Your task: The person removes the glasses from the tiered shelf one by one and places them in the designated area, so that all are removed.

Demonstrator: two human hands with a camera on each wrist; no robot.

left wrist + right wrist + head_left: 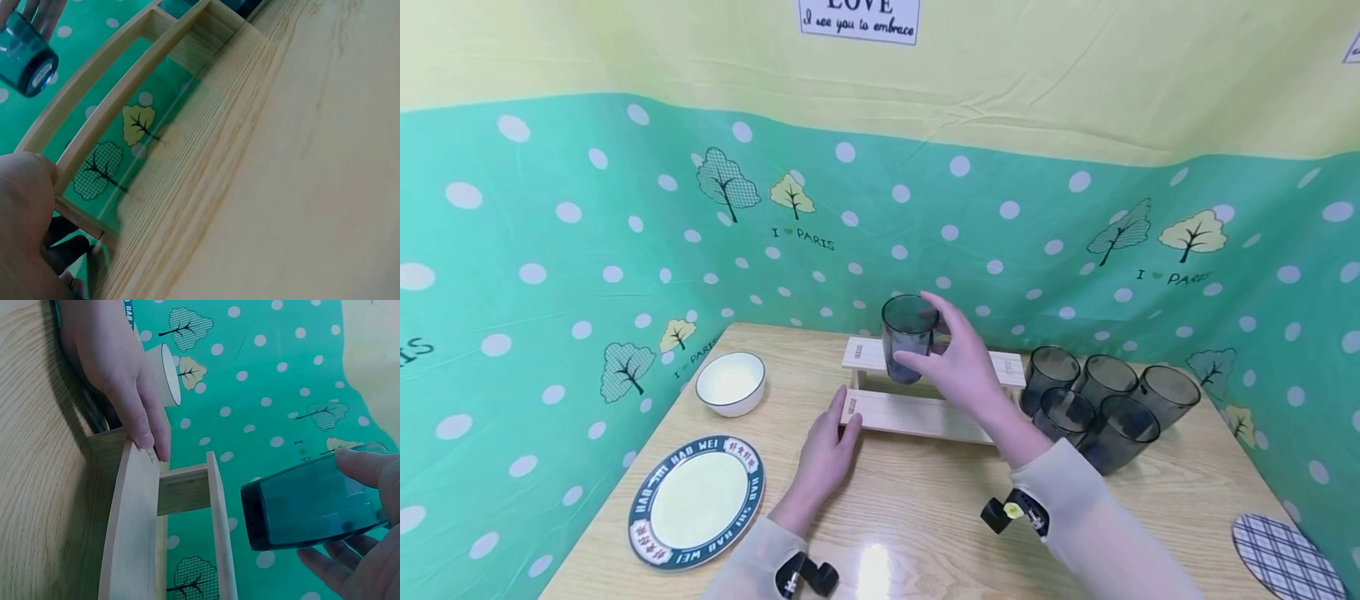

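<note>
A dark tinted drinking glass (898, 333) is upright above the back slat of a two-step wooden rack (917, 414). My right hand (962, 367) grips the glass by its side, thumb and fingers on opposite sides. In the right wrist view, the base of the glass (306, 509) stands clear of the rack. My left hand (829, 454) holds the left end of the rack's front slat. Its fingers (147, 434) lie on the slat's end in that same view. In the left wrist view, part of the left hand (25, 219) is cut off by the frame edge.
Several more tinted glasses (1120, 433) stand clustered at the rack's right end. On the left are a white bowl (730, 408) and a blue-rimmed plate (643, 500). A checked round mat (1288, 558) lies at the table's right edge. A green polka-dot cloth (925, 250) hangs behind the table.
</note>
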